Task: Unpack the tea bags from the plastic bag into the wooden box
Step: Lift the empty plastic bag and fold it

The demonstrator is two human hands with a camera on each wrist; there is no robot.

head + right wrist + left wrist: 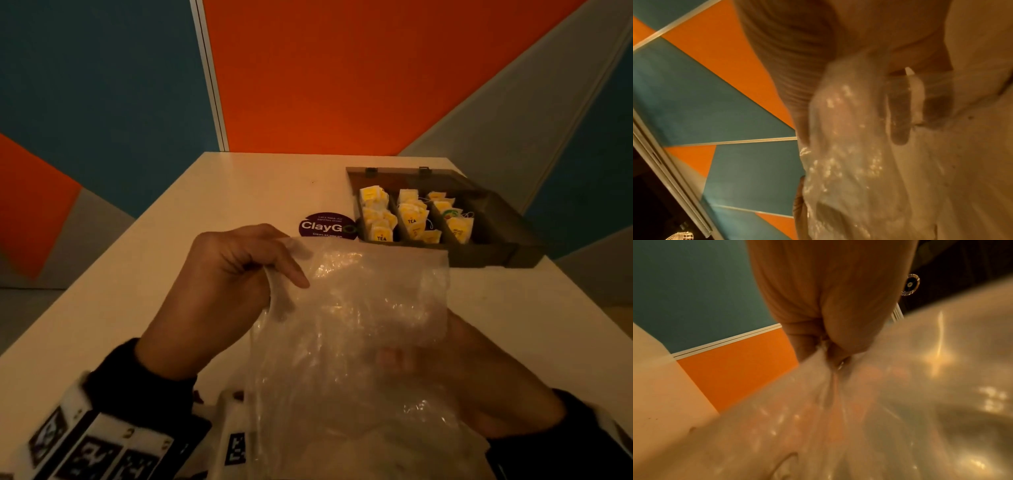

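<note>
I hold a clear crumpled plastic bag [359, 308] up over the near part of the table. My left hand [287, 267] pinches its upper left edge between thumb and fingers; in the left wrist view the plastic bag [900, 402] fans out from that left hand [828, 345]. My right hand [479, 377] is behind the bag's right side, its curled fingers [394, 359] showing through the film. In the right wrist view the plastic bag [849, 146] wraps over the right hand's fingers [898, 113]. The open wooden box [496, 253] stands at the right rear, three compartments holding yellow tea bags [411, 219]. No tea bag shows clearly inside the plastic.
The white table [205, 205] ends against an orange and teal wall. A round purple "ClayGo" sticker [327, 226] lies flat just left of the box. The box's lid lies open behind it, near the table's back right corner.
</note>
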